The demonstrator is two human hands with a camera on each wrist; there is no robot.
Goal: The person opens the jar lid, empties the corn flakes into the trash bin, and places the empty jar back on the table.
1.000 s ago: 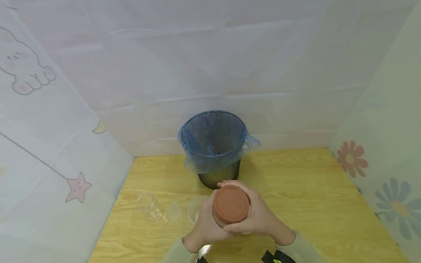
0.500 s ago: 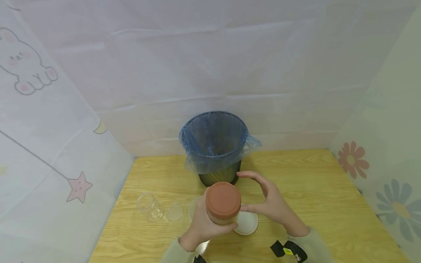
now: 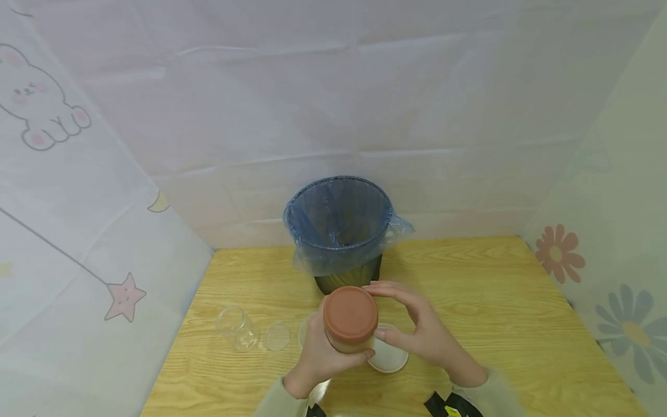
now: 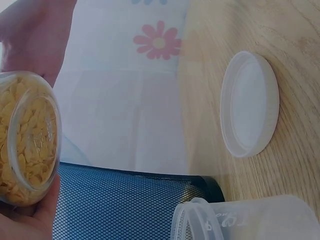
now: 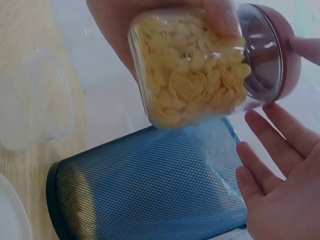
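Observation:
My left hand (image 3: pixel 323 350) grips a clear jar (image 5: pixel 195 75) of yellow flakes, which look like cornflakes, with a reddish-brown lid (image 3: pixel 351 313). The jar is raised over the table, its lid facing the head camera. On its right is my right hand (image 3: pixel 424 333), the thumb and a fingertip touching the lid's edge and the other fingers loosely spread, as the right wrist view shows. Part of a round white lid (image 3: pixel 388 353) shows on the table below my right hand. A translucent plastic container (image 4: pixel 255 220) stands mostly hidden behind my left hand in the head view.
Behind the hands stands a dark mesh bin (image 3: pixel 346 278) lined with a blue plastic bag (image 3: pixel 333 260). To the left on the wooden table (image 3: pixel 469 289) are a clear glass (image 3: pixel 239 330) and a clear round disc (image 3: pixel 277 336). Printed cloth walls surround the table on three sides.
A second ago both hands held the jar. My right hand came off to the right, then moved back to the lid's edge. The jar shifted slightly left, uncovering the white lid.

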